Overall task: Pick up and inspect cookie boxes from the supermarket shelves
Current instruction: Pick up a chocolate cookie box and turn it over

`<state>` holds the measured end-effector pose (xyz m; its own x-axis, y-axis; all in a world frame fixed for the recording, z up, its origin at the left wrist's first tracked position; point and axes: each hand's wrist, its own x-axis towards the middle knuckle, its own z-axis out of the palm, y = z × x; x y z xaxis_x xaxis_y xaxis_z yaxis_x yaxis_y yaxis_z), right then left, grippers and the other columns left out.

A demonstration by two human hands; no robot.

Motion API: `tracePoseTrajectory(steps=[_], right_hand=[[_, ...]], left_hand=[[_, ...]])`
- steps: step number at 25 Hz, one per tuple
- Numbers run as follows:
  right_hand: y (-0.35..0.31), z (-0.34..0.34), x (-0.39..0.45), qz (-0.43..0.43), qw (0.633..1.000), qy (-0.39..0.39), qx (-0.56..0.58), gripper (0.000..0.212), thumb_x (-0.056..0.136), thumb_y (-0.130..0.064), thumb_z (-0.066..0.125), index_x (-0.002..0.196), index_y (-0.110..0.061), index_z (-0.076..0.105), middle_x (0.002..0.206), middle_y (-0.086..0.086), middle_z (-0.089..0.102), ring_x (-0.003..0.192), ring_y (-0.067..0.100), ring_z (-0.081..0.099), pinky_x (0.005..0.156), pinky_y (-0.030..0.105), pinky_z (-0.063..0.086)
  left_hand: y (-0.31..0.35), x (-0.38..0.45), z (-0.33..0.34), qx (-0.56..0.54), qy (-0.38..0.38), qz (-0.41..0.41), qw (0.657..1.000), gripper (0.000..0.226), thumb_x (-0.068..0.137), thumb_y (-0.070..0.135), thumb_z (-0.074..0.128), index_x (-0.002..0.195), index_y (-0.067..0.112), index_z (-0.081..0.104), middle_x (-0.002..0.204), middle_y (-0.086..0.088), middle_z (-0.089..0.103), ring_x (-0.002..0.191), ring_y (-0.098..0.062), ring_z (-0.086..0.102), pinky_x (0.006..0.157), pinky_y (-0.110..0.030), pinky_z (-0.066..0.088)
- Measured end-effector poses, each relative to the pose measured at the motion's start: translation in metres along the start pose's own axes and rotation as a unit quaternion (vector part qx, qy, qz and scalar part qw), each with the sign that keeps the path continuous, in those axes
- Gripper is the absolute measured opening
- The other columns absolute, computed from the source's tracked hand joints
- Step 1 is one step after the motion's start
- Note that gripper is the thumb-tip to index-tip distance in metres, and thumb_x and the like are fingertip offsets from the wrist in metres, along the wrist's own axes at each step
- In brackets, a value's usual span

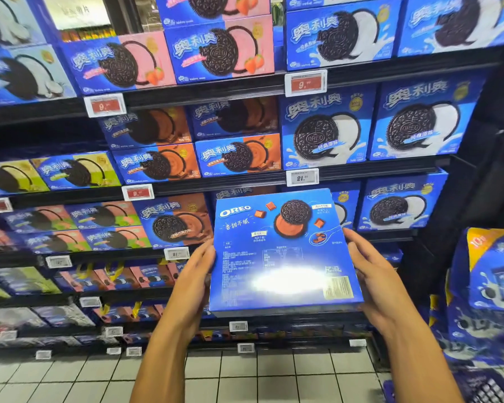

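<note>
The blue box [284, 251] held up near the camera reads "OREO" in white at its top left, with "香甜不腻" written beneath; the small print lower down is too fine to read. Boxes on the shelves carry "奥利奥" in large white characters, as on the strawberry box [220, 50] and the white-cream box [326, 126], whose biscuit is stamped "OREO". Red price tags [305, 82] show "9." with smaller digits unclear; a white tag [302, 177] reads "21.", as does another [176, 253] further left.

Supermarket aisle: tiered shelves [204, 184] of stacked cookie boxes [326, 126], price tags [305, 82] on the rails.
</note>
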<state>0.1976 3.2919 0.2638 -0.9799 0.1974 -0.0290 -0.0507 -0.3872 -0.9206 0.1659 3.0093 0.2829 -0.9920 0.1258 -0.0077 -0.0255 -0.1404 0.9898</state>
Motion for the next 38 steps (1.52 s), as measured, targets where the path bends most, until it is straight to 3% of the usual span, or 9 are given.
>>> tracePoseTrajectory(steps=[3, 7, 13, 23, 27, 31, 33, 35, 38], right_hand=[[0.002, -0.001, 0.001, 0.002, 1.0, -0.014, -0.002, 0.035, 0.093, -0.033, 0.061, 0.128, -0.029, 0.065, 0.121, 0.008, 0.073, 0.107, 0.028, 0.071, 0.086, 0.048, 0.058], [0.004, 0.0, 0.0, 0.006, 1.0, -0.031, 0.003, 0.029, 0.097, -0.027, 0.058, 0.124, -0.028, 0.068, 0.123, 0.009, 0.072, 0.11, 0.027, 0.07, 0.093, 0.051, 0.053], [0.003, 0.003, -0.004, -0.021, 0.999, -0.035, 0.0, 0.041, 0.091, -0.027, 0.058, 0.132, -0.026, 0.063, 0.122, 0.007, 0.072, 0.108, 0.022, 0.071, 0.066, 0.026, 0.06], [0.005, 0.014, -0.006, -0.055, 0.998, 0.009, -0.017, 0.032, 0.09, -0.042, 0.055, 0.113, -0.032, 0.074, 0.114, 0.003, 0.076, 0.101, 0.016, 0.073, 0.067, 0.023, 0.059], [0.002, 0.014, -0.011, -0.091, 0.994, -0.016, -0.06, 0.036, 0.08, -0.048, 0.067, 0.114, -0.04, 0.074, 0.119, -0.004, 0.074, 0.111, 0.014, 0.069, 0.077, 0.018, 0.056], [0.004, 0.017, -0.015, -0.181, 0.974, 0.003, -0.135, 0.056, 0.074, -0.027, 0.081, 0.118, -0.057, 0.066, 0.119, -0.019, 0.072, 0.11, 0.001, 0.067, 0.083, 0.012, 0.054], [0.004, 0.019, -0.015, -0.213, 0.963, 0.028, -0.162, 0.063, 0.076, -0.016, 0.082, 0.116, -0.061, 0.063, 0.118, -0.024, 0.07, 0.109, -0.003, 0.066, 0.082, 0.009, 0.052], [0.004, 0.018, -0.014, -0.222, 0.963, 0.041, -0.146, 0.065, 0.075, -0.012, 0.082, 0.126, -0.047, 0.062, 0.12, -0.011, 0.071, 0.11, 0.004, 0.067, 0.085, 0.018, 0.056], [0.0, 0.021, -0.018, -0.25, 0.959, 0.011, -0.136, 0.066, 0.075, -0.006, 0.078, 0.126, -0.045, 0.062, 0.127, 0.004, 0.066, 0.109, 0.007, 0.068, 0.078, 0.021, 0.059]], left_hand=[[-0.001, 0.002, -0.003, -0.007, 0.011, 0.018, 1.0, 0.037, 0.078, 0.048, 0.066, 0.115, 0.045, 0.064, 0.118, 0.002, 0.072, 0.106, -0.021, 0.07, 0.083, -0.044, 0.058], [-0.002, 0.001, -0.009, -0.022, 0.007, 0.044, 0.999, 0.041, 0.078, 0.04, 0.069, 0.117, 0.046, 0.061, 0.111, 0.0, 0.074, 0.098, -0.02, 0.073, 0.068, -0.03, 0.059], [0.0, -0.001, -0.009, -0.021, 0.001, 0.083, 0.996, 0.041, 0.076, 0.032, 0.067, 0.116, 0.041, 0.063, 0.109, 0.008, 0.074, 0.096, -0.009, 0.071, 0.066, -0.021, 0.057], [-0.002, -0.002, -0.01, 0.026, -0.001, 0.077, 0.997, 0.044, 0.088, 0.032, 0.059, 0.132, 0.037, 0.054, 0.114, 0.01, 0.072, 0.102, -0.013, 0.071, 0.069, -0.025, 0.058], [-0.005, -0.003, -0.011, 0.111, 0.017, 0.112, 0.987, 0.046, 0.102, 0.013, 0.047, 0.139, 0.04, 0.046, 0.124, 0.014, 0.067, 0.114, -0.008, 0.064, 0.083, -0.024, 0.057], [-0.005, 0.0, -0.007, 0.162, 0.05, 0.137, 0.976, 0.055, 0.101, 0.0, 0.045, 0.149, 0.027, 0.038, 0.142, 0.006, 0.055, 0.13, -0.011, 0.051, 0.109, -0.039, 0.043], [-0.003, 0.0, -0.002, 0.178, 0.069, 0.144, 0.971, 0.055, 0.099, -0.006, 0.044, 0.144, 0.027, 0.043, 0.133, 0.013, 0.06, 0.121, 0.0, 0.055, 0.102, -0.022, 0.045], [-0.002, -0.001, 0.002, 0.196, 0.085, 0.142, 0.967, 0.057, 0.094, -0.016, 0.043, 0.127, 0.03, 0.053, 0.11, 0.023, 0.068, 0.102, 0.012, 0.061, 0.086, -0.009, 0.048], [-0.006, -0.003, 0.002, 0.197, 0.118, 0.129, 0.965, 0.062, 0.087, -0.025, 0.044, 0.1, 0.035, 0.056, 0.091, 0.023, 0.069, 0.09, 0.016, 0.061, 0.085, -0.024, 0.049]])
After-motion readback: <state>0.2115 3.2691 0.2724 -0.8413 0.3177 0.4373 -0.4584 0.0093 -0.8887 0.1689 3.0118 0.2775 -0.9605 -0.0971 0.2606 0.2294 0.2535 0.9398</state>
